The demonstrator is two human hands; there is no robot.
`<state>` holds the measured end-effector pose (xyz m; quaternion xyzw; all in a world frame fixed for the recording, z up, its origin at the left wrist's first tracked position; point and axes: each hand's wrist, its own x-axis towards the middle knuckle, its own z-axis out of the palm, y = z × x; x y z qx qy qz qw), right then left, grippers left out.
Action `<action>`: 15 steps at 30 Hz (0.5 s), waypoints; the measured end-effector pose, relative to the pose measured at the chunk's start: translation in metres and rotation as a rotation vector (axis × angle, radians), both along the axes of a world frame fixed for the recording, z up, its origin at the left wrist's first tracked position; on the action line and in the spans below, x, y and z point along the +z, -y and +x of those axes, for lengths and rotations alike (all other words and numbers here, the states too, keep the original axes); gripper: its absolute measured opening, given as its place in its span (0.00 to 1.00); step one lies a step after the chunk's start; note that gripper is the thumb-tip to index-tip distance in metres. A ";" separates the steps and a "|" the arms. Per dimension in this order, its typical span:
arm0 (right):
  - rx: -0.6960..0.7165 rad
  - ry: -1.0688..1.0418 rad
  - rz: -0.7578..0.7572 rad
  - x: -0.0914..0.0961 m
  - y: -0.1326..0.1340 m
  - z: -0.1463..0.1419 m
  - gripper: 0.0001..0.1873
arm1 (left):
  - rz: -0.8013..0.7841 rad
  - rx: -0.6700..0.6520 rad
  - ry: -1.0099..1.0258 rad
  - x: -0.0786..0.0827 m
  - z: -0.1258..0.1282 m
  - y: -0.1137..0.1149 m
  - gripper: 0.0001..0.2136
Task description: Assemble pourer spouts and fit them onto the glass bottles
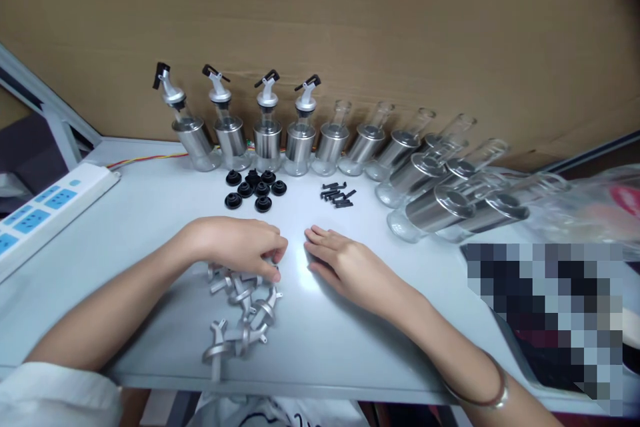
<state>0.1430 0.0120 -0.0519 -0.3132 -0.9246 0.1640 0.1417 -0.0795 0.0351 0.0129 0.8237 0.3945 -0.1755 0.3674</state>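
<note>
My left hand [240, 245] is over the top of a pile of silver pourer spouts [243, 293], fingers loosely curled. A gap shows between thumb and fingers, with no object visible in it; the palm hides part of the pile. Flat on the table lies my right hand [340, 257], fingers stretched out and holding nothing. Beyond the left hand sits a cluster of black rubber stoppers [261, 189]. Small black levers [339, 195] lie in a heap just past the right fingertips.
Along the back stand bottles with steel sleeves, some with pourers fitted [269, 137], others with bare glass necks [331, 140]. Several more bottles [440, 205] fill the right side. A power strip [55, 210] lies left, a blurred dark object [545, 320] right. Cardboard [320, 20] forms the back wall.
</note>
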 end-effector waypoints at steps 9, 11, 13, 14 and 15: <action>-0.009 0.072 0.030 0.001 0.003 -0.002 0.16 | 0.003 -0.049 -0.044 -0.007 0.004 -0.004 0.04; -0.005 0.082 0.027 0.002 0.004 -0.002 0.16 | -0.025 -0.045 -0.051 -0.005 0.003 -0.007 0.03; -0.001 0.089 0.023 0.002 0.003 -0.001 0.16 | -0.043 -0.018 -0.019 -0.002 0.001 -0.009 0.03; 0.001 0.089 0.023 0.002 0.002 -0.001 0.16 | -0.040 -0.001 0.022 -0.002 0.001 -0.010 0.04; 0.002 0.086 0.025 0.001 0.001 0.000 0.16 | -0.027 0.020 0.079 -0.003 0.002 -0.011 0.04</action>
